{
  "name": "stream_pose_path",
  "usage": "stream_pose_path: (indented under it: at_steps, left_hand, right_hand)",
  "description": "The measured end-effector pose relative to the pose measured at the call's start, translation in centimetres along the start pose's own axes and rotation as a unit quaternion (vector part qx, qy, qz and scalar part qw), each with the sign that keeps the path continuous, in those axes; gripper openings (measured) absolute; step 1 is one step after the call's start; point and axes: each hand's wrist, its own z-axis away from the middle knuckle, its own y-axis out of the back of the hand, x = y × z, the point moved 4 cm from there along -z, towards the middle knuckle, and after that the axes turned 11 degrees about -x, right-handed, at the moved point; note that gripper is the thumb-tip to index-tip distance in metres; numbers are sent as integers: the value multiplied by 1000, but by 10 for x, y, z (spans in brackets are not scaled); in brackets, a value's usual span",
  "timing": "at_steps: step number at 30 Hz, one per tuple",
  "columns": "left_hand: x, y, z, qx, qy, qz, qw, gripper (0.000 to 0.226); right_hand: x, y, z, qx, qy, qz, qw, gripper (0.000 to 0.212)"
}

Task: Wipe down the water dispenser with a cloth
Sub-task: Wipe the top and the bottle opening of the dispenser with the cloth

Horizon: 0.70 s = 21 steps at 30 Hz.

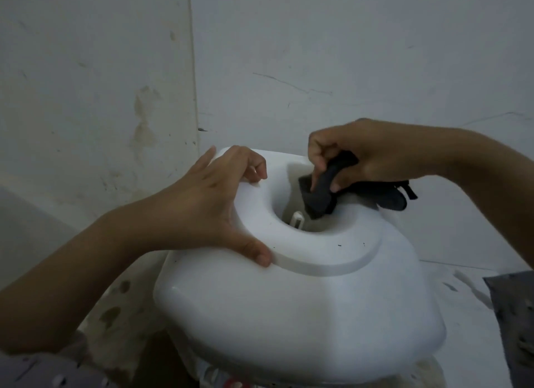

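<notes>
Two scuffed, stained walls [346, 55] of pale paint meet in a corner behind one water dispenser [289, 315], which fills the lower middle of the view. Its top is smooth, glossy white plastic with rounded shoulders. On that top sits one raised oval collar [318, 260] around a single deep round well [284, 205]. Both bare forearms reach in from the sides. The left hand [202, 202] lies spread over the collar's left side and grips it, with the thumb pressed against the front edge and the fingers curled over the far rim. The right hand [361, 153] comes in from the right with its wrist bent down. Its fingers and thumb are bunched tightly around one dark, soft cloth [320, 197]. A folded wad of the cloth is pushed against the inner right wall of the well, and the loose end trails out behind the palm over the collar. One small white peg [297, 218] stands upright at the bottom of the well, just left of the wad. A few tiny dark specks [338, 245] dot the collar's front. One patterned grey sleeve [43, 370] shows at the lower left.
</notes>
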Motion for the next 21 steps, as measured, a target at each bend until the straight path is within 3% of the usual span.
stream_pose_path:
  at_steps: [3, 6, 9, 12, 14, 18, 21]
  left_hand:
    - [2, 2, 0, 5, -6, 0, 1000, 90]
    - [4, 2, 1, 3, -9, 0, 1000, 90]
    - [6, 3, 1, -2, -4, -2, 1000, 89]
    - [5, 3, 2, 1, -5, -2, 1000, 91]
    - [3, 2, 3, 1, 4, 8, 1000, 93]
    - [3, 0, 3, 2, 16, 49, 999, 96]
    - [3, 0, 3, 1, 17, 73, 997, 104]
  right_hand:
    - [1, 3, -8, 104, 16, -26, 994, 29]
    - [-7, -6, -19, 132, 54, -95, 985, 26]
    - [-16, -19, -21, 74, 93, -172, 978, 26]
    - [-19, -22, -15, -25, 101, -182, 978, 27]
    - [-16, -17, -11, -48, 86, -185, 978, 27]
    - [-14, -3, -17, 101, 67, -232, 965, 25]
    - [-27, -14, -23, 108, 93, -201, 969, 25]
